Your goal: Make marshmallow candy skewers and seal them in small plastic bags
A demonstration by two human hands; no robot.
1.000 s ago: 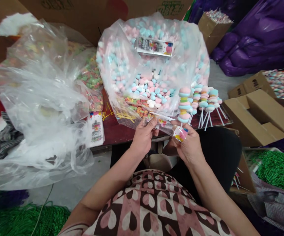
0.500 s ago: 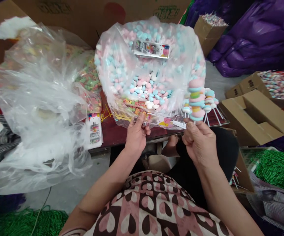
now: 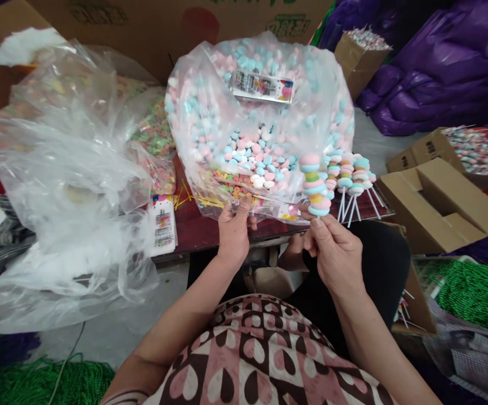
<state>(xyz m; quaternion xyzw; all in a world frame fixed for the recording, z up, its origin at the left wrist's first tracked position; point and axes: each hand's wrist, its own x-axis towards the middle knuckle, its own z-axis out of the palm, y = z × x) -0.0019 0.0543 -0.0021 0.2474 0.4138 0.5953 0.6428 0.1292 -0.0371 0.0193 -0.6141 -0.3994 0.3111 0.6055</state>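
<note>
My right hand [image 3: 337,247] pinches a candy skewer [image 3: 314,185], its pink, blue, green and yellow marshmallow-like pieces stacked upright above my fingers. Thumb and fingers of my left hand [image 3: 236,229] are closed on a clear printed wrapper [image 3: 288,211], which stretches rightward towards my right hand. Just beyond lies a large clear plastic bag [image 3: 201,107] of pink, blue and white candies [image 3: 260,154]. Small ring-shaped gummies [image 3: 236,184] sit near its front edge. Several finished-looking candy skewers [image 3: 356,174] lie to the right of my right hand, sticks towards me.
A stack of printed wrappers [image 3: 261,86] rests on the bag, another wrapper stack [image 3: 162,225] on the dark red table [image 3: 197,239]. Crumpled clear plastic [image 3: 70,185] covers the left. On the right stand an open cardboard box [image 3: 446,202], filled cartons and purple sacks [image 3: 442,67].
My right hand has moved left with the candy skewer, closer to the wrapper and my left hand. More of the skewers lying at the right now show. My left hand has barely moved.
</note>
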